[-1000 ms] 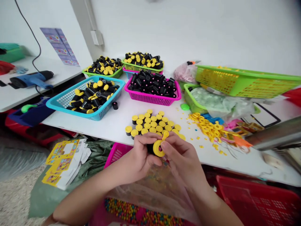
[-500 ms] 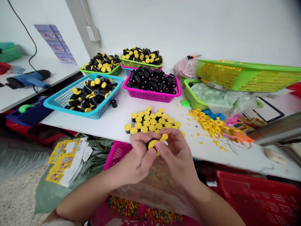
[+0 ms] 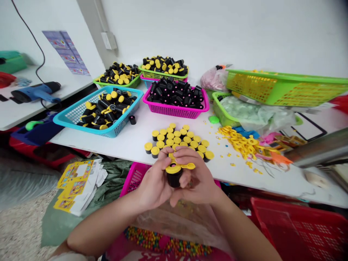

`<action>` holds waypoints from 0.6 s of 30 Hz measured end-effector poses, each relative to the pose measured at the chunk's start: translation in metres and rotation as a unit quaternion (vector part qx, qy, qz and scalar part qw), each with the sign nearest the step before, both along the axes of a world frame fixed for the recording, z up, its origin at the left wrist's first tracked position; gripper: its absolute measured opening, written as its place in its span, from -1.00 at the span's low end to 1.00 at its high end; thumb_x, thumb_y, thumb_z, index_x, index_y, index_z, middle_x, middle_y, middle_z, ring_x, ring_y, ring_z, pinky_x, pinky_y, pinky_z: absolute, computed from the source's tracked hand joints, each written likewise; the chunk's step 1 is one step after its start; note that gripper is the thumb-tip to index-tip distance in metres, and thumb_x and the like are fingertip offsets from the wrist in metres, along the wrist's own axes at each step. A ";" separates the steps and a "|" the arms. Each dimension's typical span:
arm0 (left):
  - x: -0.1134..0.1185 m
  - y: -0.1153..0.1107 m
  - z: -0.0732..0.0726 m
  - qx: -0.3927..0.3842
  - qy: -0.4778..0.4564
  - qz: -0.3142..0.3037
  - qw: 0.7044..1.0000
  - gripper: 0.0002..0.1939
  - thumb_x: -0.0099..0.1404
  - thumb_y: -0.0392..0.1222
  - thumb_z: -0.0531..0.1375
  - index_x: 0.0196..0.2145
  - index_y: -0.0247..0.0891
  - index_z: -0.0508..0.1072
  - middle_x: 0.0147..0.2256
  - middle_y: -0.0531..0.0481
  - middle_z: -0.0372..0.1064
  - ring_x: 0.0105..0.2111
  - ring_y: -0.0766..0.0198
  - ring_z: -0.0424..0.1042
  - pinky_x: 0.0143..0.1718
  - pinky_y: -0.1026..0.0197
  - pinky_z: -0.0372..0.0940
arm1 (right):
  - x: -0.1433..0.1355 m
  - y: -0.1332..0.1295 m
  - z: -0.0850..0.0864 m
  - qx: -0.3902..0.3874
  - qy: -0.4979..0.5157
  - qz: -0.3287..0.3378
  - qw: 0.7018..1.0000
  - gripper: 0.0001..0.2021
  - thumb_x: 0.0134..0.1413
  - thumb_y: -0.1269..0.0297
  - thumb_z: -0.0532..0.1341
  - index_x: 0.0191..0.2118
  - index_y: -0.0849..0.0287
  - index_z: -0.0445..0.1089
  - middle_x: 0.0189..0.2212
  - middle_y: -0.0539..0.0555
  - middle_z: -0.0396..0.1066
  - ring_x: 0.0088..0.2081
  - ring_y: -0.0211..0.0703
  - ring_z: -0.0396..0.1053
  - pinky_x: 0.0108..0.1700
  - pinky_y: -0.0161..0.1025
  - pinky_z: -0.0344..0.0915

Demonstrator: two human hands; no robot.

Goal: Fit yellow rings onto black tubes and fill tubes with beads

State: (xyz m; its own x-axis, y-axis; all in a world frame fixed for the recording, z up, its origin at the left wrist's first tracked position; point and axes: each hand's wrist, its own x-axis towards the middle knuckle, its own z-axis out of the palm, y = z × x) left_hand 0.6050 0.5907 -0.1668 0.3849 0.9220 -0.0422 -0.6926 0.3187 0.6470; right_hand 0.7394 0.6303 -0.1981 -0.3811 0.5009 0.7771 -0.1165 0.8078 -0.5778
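Between my two hands, just off the table's front edge, is a small black container (image 3: 174, 179) with a yellow top. It stands nearly upright. A yellow tab with a round end (image 3: 189, 166) sticks out from the top towards the right. My left hand (image 3: 155, 183) is closed around the container's left side. My right hand (image 3: 200, 177) grips it from the right, fingers curled over the yellow part and partly hiding it. Behind my hands, several black containers with yellow caps (image 3: 176, 140) stand grouped on the white table (image 3: 130, 141).
A blue basket (image 3: 72, 115) and green baskets hold yellow-capped containers; a magenta basket (image 3: 174, 109) holds black ones. Loose yellow parts (image 3: 241, 143) lie at the right. Colourful beads (image 3: 152, 241) lie below my hands. A red crate (image 3: 296, 232) stands lower right.
The container has turned from tilted to nearly upright, its yellow tab now pointing right. My right fingers have moved over the yellow top.
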 end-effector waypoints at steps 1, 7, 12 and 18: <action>0.001 0.001 0.003 -0.020 -0.023 -0.031 0.999 -0.75 0.28 -0.02 0.14 -0.23 -0.19 0.17 -0.55 0.07 0.24 -0.50 0.30 0.25 -0.49 0.34 0.16 | 0.001 0.001 -0.001 0.009 0.000 0.000 1.000 -0.37 -0.12 0.17 0.42 0.11 -0.07 0.22 -0.03 0.12 0.31 0.09 0.05 0.28 0.16 0.08 0.26; 0.001 0.000 0.003 -0.084 -0.112 -0.117 0.983 -0.73 0.25 -0.02 0.18 -0.39 -0.26 0.25 -0.50 0.01 0.23 -0.46 0.32 0.28 -0.55 0.40 0.16 | -0.001 -0.011 0.000 -0.022 0.041 -0.025 0.999 -0.61 0.07 0.33 0.22 0.05 0.01 0.26 -0.07 0.15 0.33 -0.01 0.01 0.35 0.07 0.06 0.35; 0.001 -0.001 0.002 -0.056 -0.112 -0.112 0.986 -0.74 0.26 0.00 0.16 -0.34 -0.29 0.31 -0.46 -0.01 0.23 -0.43 0.32 0.29 -0.56 0.42 0.18 | 0.000 -0.013 0.005 -0.034 0.006 -0.028 0.999 -0.53 0.02 0.33 0.22 0.08 0.00 0.20 -0.04 0.15 0.33 0.03 0.04 0.32 0.04 0.05 0.35; 0.000 0.002 -0.001 -0.079 -0.124 -0.156 0.977 -0.67 0.24 0.05 0.23 -0.27 -0.29 0.36 -0.39 -0.05 0.29 -0.38 0.30 0.36 -0.53 0.42 0.28 | 0.002 -0.013 0.003 -0.052 0.019 -0.024 0.998 -0.65 0.10 0.30 0.19 0.02 -0.05 0.26 -0.03 0.13 0.27 0.00 -0.02 0.31 0.03 0.00 0.35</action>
State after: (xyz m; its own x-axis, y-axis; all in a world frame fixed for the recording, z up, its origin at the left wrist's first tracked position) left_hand 0.6049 0.5931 -0.1681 0.6618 0.7484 -0.0439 -0.6759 0.6210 0.3969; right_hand 0.7416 0.6169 -0.1948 -0.3253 0.5974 0.7330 -0.1020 0.7484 -0.6553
